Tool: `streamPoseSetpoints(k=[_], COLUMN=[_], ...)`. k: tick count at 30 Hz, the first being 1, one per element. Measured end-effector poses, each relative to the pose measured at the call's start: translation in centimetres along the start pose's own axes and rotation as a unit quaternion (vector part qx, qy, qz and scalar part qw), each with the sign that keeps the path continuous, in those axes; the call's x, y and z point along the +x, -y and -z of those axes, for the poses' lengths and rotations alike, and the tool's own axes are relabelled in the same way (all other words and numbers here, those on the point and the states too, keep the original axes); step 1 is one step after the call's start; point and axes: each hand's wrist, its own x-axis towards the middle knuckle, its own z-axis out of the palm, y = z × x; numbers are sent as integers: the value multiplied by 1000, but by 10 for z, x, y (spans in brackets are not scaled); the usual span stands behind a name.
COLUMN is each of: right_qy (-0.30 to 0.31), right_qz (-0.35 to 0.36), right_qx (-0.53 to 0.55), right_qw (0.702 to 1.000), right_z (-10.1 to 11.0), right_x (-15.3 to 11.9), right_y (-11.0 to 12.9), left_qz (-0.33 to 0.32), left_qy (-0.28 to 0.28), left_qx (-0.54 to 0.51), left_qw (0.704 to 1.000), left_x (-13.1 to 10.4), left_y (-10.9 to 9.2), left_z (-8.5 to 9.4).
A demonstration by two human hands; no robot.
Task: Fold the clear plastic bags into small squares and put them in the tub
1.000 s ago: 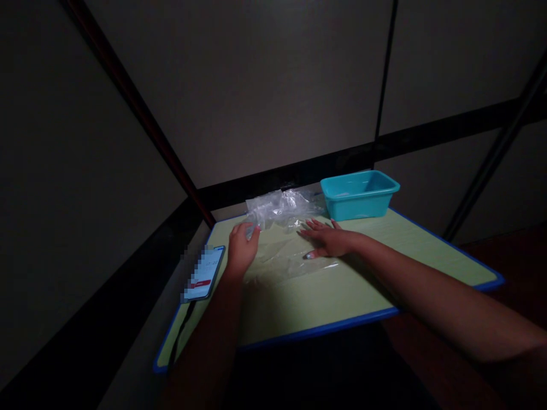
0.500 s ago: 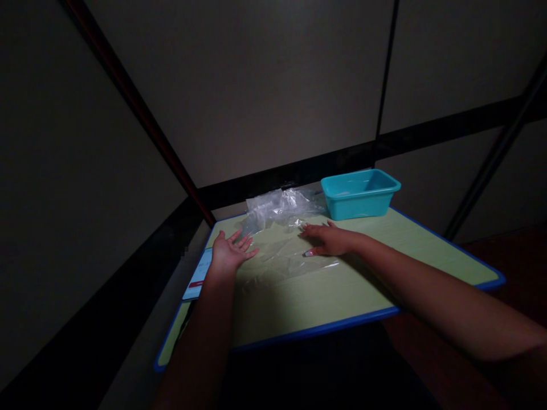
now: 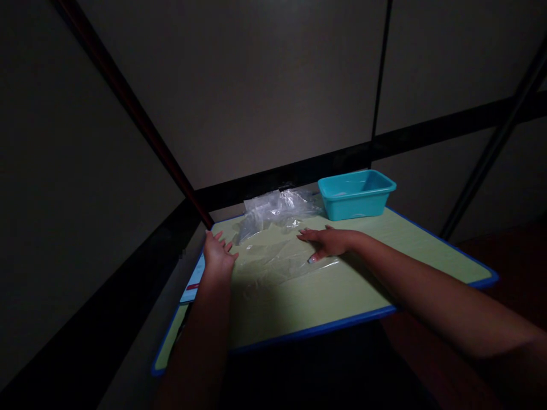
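Note:
A clear plastic bag (image 3: 273, 263) lies spread out on the light green table (image 3: 307, 307). My right hand (image 3: 329, 241), fingers stretched out, rests over the bag's right side. Off the bag's left edge is my left hand (image 3: 219, 254), palm turned partly up and fingers apart, holding nothing. Beyond both hands sits a crumpled heap of clear plastic bags (image 3: 280, 208). Whether the flat bag joins that heap I cannot tell.
A turquoise plastic basin (image 3: 356, 204) stands at the table's back right. Under my left wrist, a tablet-like flat thing with a lit screen (image 3: 190, 285) lies at the left edge. Dark wall panels (image 3: 273, 102) rise behind the table.
My left hand has moved left, away from the clear plastic bag. My right hand has stayed almost in place, its thumb slightly lower. The view has shifted a little.

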Motion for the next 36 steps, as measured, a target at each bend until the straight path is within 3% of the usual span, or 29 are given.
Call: streamPoseSetpoints(k=[8, 18, 21, 23, 25, 26, 28, 29, 32, 36], right_qy=[-5, -3, -4, -3, -2, -3, -14, -26, -111, -270], right_qz=[-6, -12, -11, -7, -5, -6, -4, 0, 27, 96], right_qx=[9, 5, 11, 13, 14, 14, 18, 21, 41, 70], right_qw=[1000, 1000, 1000, 1000, 1000, 1000, 1000, 999, 993, 955], right_z=[2, 4, 4, 4, 4, 4, 3, 2, 2, 7], right_x=[-1, -4, -4, -4, -4, -4, -4, -4, -3, 0], right_y=[4, 7, 7, 7, 7, 6, 5, 5, 4, 4], left_qz=[34, -34, -138, -281, -415, -452, -455, -433, -379, -448], left_qy=[166, 192, 169, 140, 129, 139, 193, 228, 289, 276], left_qx=[-19, -46, 54, 182, 330, 401, 521, 562, 615, 537], left_qw=[985, 980, 975, 932, 838, 784, 696, 667, 629, 659], left_x=[-11, -13, -15, -19, -24, -27, -32, -35, -38, -40], left_y=[7, 5, 10, 17, 25, 30, 38, 41, 43, 32], left_z=[-9, -9, -13, -15, -17, -17, -17, -16, -15, -16])
